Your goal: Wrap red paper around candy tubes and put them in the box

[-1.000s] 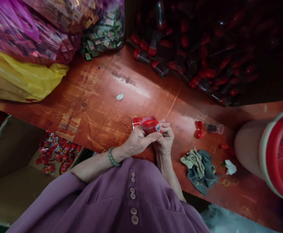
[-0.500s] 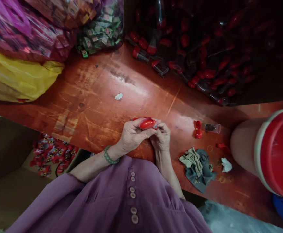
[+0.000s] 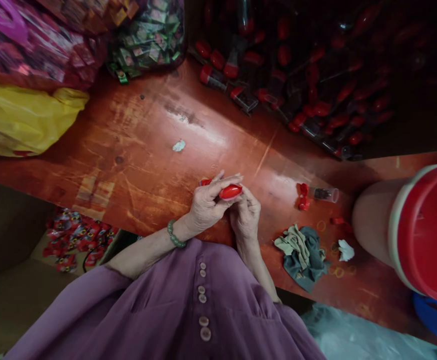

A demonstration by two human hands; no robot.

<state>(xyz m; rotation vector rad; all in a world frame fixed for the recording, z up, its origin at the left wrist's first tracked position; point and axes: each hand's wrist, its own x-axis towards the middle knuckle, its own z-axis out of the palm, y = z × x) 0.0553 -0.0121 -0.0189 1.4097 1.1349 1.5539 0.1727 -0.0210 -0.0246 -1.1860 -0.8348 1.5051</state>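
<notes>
My left hand (image 3: 207,206), with a green bead bracelet (image 3: 175,234) at its wrist, is closed around a glossy red plastic piece with a rounded oval end (image 3: 231,191). The fingers of my right hand (image 3: 246,214) are bent and pinch the right end of the same piece. Behind my left fingers a second bit of red (image 3: 204,182) shows. Whether it belongs to the held piece I cannot tell. Both hands are just above the worn red-orange tabletop (image 3: 154,170), near its front edge.
To the right are a clear tube (image 3: 326,194), red plastic parts (image 3: 303,196), crumpled cloths (image 3: 304,255) and a red-lidded bucket (image 3: 378,220). A dark box holds red-capped clear tubes (image 3: 212,77). Filled bags (image 3: 146,45) stand back left; a carton (image 3: 8,280) with red items (image 3: 77,235) is below.
My left fingers have straightened and moved over the top of the red piece, which has turned slightly in my hands. The whole view has shifted a little.
</notes>
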